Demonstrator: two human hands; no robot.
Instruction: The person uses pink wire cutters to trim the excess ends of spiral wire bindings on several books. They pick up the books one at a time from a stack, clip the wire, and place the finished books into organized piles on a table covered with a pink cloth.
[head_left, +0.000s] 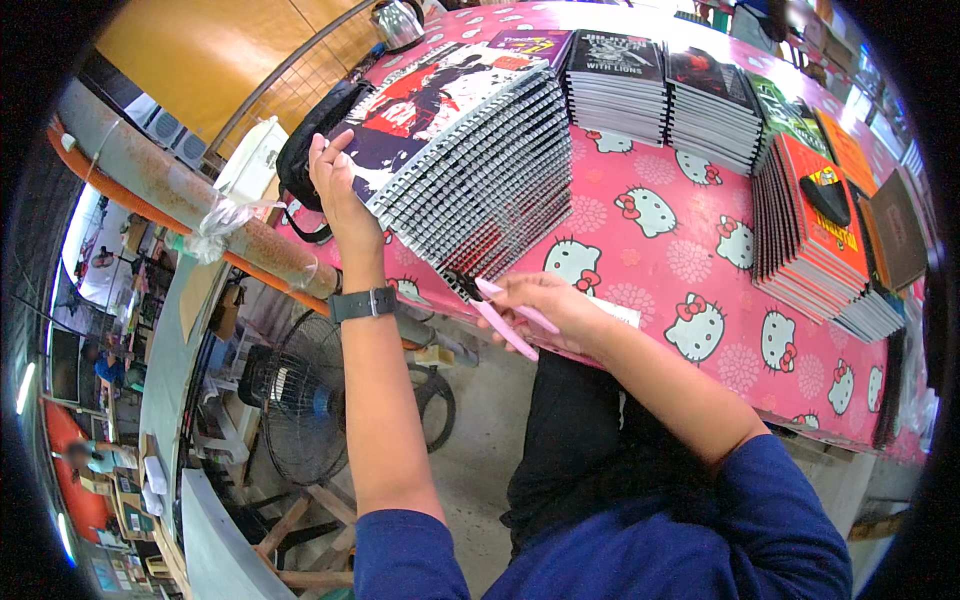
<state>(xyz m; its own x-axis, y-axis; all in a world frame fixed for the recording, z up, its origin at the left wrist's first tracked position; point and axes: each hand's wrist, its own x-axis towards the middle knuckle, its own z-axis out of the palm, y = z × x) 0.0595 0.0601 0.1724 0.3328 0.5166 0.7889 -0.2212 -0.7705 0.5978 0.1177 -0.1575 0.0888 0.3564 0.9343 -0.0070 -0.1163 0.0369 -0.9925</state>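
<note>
One large table [690,262] spans the upper right of my head view, its pink cloth printed with white cat faces. Black fan [300,395] near the floor, left of the person's legs. Tall stack of spiral notebooks [480,165] at the table's near left edge, coils facing the person; top cover red, white and black. Lower stacks: orange notebooks [805,220] well apart at right, black notebooks [617,90] near the tall stack's far right end. Black bag [320,140] lies just beside the stack's left end.

Left hand [345,190]: against the stack's left end, fingers mostly extended and loosely spread, not wrapped around anything I can make out. Right hand [560,310]: curled about the pink handles of a pair of pliers [517,338], which stand somewhat apart. Their dark tip is at the stack's lower near corner, by the coil ends; I cannot tell whether it bites a wire. Smallest item logged: dark wristwatch [362,304], left wrist.
</note>
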